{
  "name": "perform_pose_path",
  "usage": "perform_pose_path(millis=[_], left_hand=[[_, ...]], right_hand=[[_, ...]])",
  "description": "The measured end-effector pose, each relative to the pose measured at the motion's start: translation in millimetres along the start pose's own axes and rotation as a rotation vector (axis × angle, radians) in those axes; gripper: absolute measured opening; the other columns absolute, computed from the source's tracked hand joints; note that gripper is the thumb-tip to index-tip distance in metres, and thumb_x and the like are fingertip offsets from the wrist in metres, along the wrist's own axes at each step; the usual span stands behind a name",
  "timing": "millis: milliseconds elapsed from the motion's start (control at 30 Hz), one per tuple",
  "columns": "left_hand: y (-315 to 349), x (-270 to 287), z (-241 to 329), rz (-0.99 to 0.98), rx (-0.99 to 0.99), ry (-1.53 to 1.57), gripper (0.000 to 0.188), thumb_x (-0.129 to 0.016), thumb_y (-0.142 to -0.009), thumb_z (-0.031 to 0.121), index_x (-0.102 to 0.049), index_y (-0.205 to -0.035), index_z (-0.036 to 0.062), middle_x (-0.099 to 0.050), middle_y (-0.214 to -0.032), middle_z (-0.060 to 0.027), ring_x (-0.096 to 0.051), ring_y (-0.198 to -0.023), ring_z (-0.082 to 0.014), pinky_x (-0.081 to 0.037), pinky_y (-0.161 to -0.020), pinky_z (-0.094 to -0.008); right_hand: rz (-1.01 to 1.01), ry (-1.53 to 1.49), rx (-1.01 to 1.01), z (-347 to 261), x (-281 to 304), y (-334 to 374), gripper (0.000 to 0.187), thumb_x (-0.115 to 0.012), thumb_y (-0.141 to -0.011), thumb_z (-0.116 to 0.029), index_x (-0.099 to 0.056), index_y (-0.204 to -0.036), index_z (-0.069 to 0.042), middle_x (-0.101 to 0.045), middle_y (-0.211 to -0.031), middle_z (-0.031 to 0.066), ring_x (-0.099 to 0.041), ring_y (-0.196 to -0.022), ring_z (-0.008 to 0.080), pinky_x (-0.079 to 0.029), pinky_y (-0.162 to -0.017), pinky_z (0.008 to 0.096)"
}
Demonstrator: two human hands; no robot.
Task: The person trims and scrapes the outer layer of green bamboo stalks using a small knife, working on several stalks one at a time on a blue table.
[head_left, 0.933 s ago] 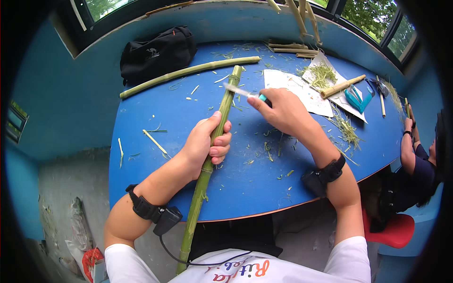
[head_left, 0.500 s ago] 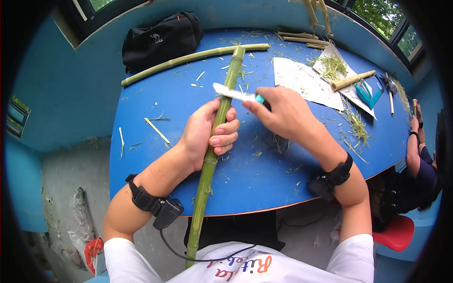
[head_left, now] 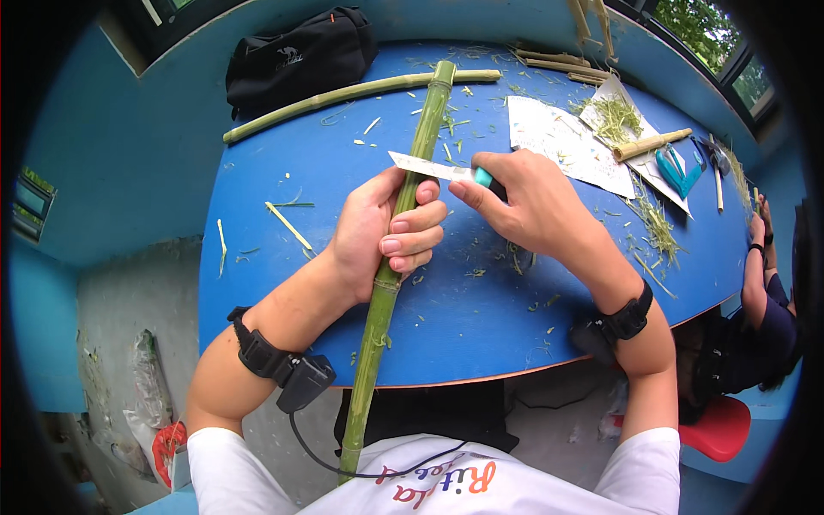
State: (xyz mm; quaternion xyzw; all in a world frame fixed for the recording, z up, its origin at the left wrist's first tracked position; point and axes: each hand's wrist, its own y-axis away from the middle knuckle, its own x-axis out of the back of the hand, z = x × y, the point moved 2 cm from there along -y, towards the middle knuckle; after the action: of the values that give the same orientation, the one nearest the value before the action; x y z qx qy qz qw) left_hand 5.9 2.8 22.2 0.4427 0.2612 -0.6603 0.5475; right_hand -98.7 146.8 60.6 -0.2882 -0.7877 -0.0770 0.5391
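A long green bamboo pole slants from my lap up over the table, its far end crossing near another bamboo pole. My left hand is wrapped around it at about the middle. In my right hand is a knife with a pale blade and a teal and black handle. The blade lies across the pole just beyond my left hand, its tip pointing left. The handle is mostly hidden by my fingers.
A second bamboo pole lies near a black bag at the back. Paper sheets with shavings, a bamboo piece and a teal-handled tool are at the right. Another person works at the far right. Shavings litter the blue table.
The knife has come slightly nearer along the pole, and its blade is now sharp rather than blurred. My left hand keeps its hold; the view has shifted a little.
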Motion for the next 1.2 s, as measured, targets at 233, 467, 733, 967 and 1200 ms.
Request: perform_pose_path(millis=[233,467,733,967,1200], left_hand=[[1.1,0.8,-10.2,-0.073,0.092,0.076,0.042,-0.022,-0.104,0.042,-0.038,-0.081,0.0106,-0.032,-0.053,0.0049,-0.033,-0.036,-0.0031,-0.037,-0.032,-0.0179],[1.4,3.9,0.0,-0.081,0.066,0.062,0.042,-0.021,-0.104,0.040,-0.037,-0.081,0.0090,-0.033,-0.054,0.0036,-0.036,-0.037,-0.0041,-0.041,-0.033,-0.0188],[2.7,-0.7,-3.1,0.077,-0.049,-0.152,0.041,-0.022,-0.103,0.043,-0.040,-0.084,0.0115,-0.031,-0.056,0.0057,-0.030,-0.038,-0.0035,-0.033,-0.034,-0.0188],[0.7,-11.2,-15.5,0.148,0.026,-0.230,0.039,-0.025,-0.103,0.042,-0.039,-0.084,0.0109,-0.030,-0.055,0.0063,-0.030,-0.038,-0.0012,-0.033,-0.032,-0.0164],[0.7,-7.8,-2.7,0.177,-0.082,-0.272,0.039,-0.023,-0.103,0.040,-0.039,-0.085,0.0104,-0.032,-0.056,0.0057,-0.030,-0.037,-0.0022,-0.034,-0.032,-0.0164]], right_hand=[[0.217,0.031,-0.088,32.6,1.4,-13.3,0.052,-0.055,-0.089,-0.048,-0.060,-0.069,-0.001,-0.057,-0.059,0.0195,-0.058,-0.061,0.0398,-0.044,-0.057,0.0469],[0.248,0.018,-0.053,27.8,4.8,-12.7,0.053,-0.055,-0.089,-0.048,-0.058,-0.067,0.000,-0.056,-0.059,0.0200,-0.057,-0.059,0.0395,-0.044,-0.057,0.0467],[-0.004,-0.026,-0.027,0.5,-2.5,-1.4,0.051,-0.056,-0.089,-0.044,-0.055,-0.066,0.001,-0.054,-0.058,0.0215,-0.056,-0.061,0.0417,-0.044,-0.057,0.0469],[0.177,0.026,-0.084,46.3,7.5,-15.0,0.057,-0.052,-0.091,-0.050,-0.059,-0.070,0.002,-0.056,-0.061,0.0220,-0.057,-0.061,0.0391,-0.044,-0.059,0.0455],[-0.044,-0.087,-0.059,9.6,2.1,-4.8,0.059,-0.053,-0.090,-0.050,-0.054,-0.067,0.004,-0.052,-0.059,0.0224,-0.052,-0.058,0.0396,-0.041,-0.057,0.0463]])
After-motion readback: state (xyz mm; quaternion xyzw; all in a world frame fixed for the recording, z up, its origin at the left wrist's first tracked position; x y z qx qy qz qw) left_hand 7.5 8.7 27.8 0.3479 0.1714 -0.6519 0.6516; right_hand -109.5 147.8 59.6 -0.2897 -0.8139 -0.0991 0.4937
